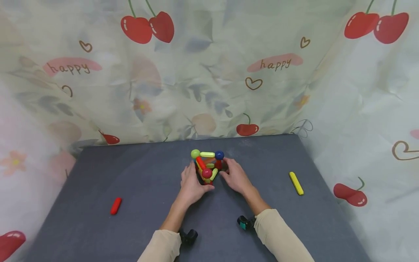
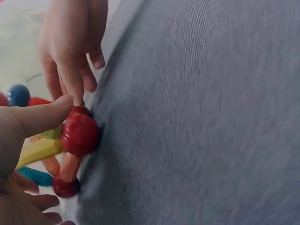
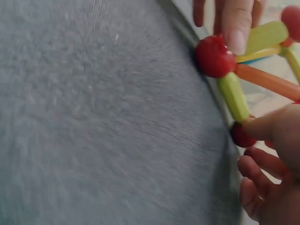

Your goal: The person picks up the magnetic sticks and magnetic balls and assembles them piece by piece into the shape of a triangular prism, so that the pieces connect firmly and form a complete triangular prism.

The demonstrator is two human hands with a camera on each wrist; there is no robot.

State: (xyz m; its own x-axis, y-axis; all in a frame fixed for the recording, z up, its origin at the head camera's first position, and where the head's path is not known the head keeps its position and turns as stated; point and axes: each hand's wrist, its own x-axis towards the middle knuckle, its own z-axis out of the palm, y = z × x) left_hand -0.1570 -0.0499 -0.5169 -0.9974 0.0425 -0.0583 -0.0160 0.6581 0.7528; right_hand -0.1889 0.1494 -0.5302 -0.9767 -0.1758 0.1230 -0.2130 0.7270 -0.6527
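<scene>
A frame of coloured magnetic rods and balls (image 1: 201,163) stands on the dark table, between my two hands. At its top are a lime ball (image 1: 195,154), a dark blue ball (image 1: 219,155) and a red ball (image 1: 207,173). Around its left side my left hand (image 1: 192,185) grips it, the thumb on a red ball (image 3: 214,56) low at the front. On the other side my right hand (image 1: 237,177) holds the lower right corner, thumb by a dark red ball (image 3: 243,135) at the end of a lime rod (image 3: 234,96). Fingers hide parts of the frame.
A loose red rod (image 1: 116,206) lies on the table to the left, a yellow rod (image 1: 296,183) to the right. Behind the table's far edge hangs a cherry-patterned cloth (image 1: 196,72). Black wrist devices (image 1: 188,237) sit under both forearms.
</scene>
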